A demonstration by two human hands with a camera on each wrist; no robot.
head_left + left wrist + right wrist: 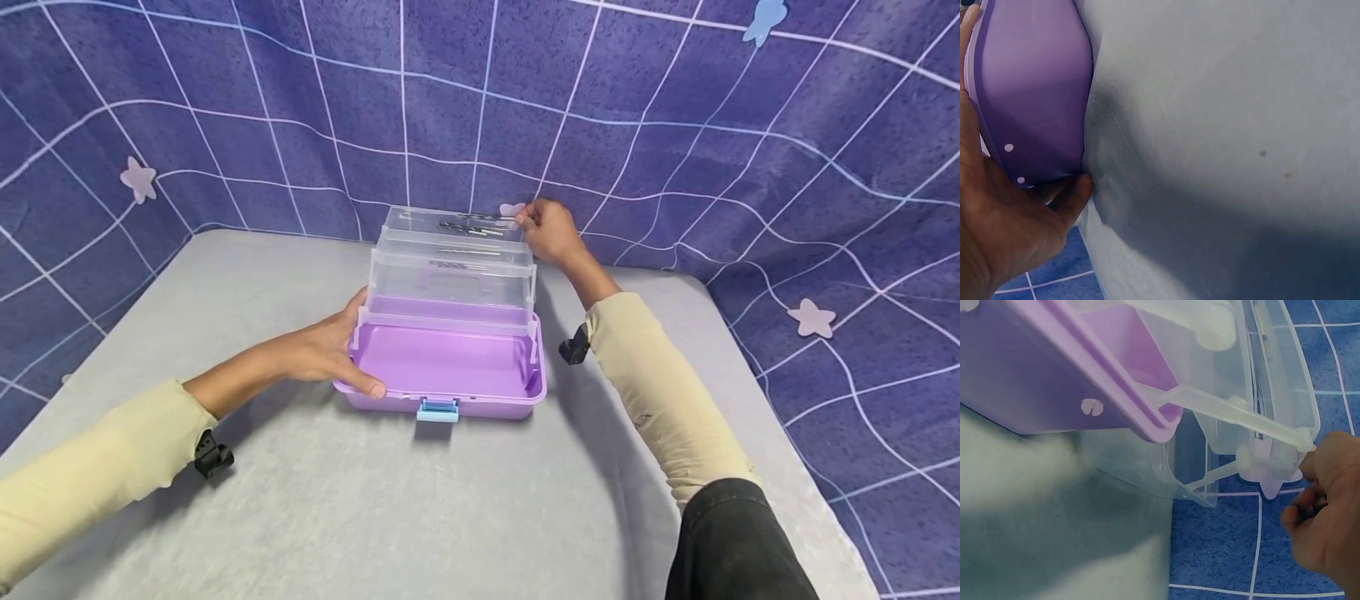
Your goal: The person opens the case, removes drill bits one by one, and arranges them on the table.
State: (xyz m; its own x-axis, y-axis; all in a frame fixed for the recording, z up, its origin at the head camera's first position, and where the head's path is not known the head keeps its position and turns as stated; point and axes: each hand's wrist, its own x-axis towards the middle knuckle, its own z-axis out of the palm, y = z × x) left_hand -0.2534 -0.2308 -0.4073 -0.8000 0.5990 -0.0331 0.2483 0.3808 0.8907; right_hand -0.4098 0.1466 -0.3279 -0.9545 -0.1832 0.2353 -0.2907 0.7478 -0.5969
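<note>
A purple toolbox (442, 407) stands with its clear tiered trays (457, 287) raised toward the back. My left hand (326, 342) grips its left end, the thumb over the front rim and the fingers along the side. In the left wrist view, that hand (1016, 219) curls round the box's purple wall (1035, 94). Several drill bits (471, 228) lie in the upper trays. My right hand (551, 232) is at the top tray's right corner. In the right wrist view, its fingers are curled and a small dark object (1314, 510) shows between them; its kind is unclear.
The box's purple bottom compartment (442, 358) faces up, with a light blue latch (437, 410) at the front. A grey cloth (420, 517) covers the table. Behind it hangs a blue gridded curtain (450, 100), close to the raised trays.
</note>
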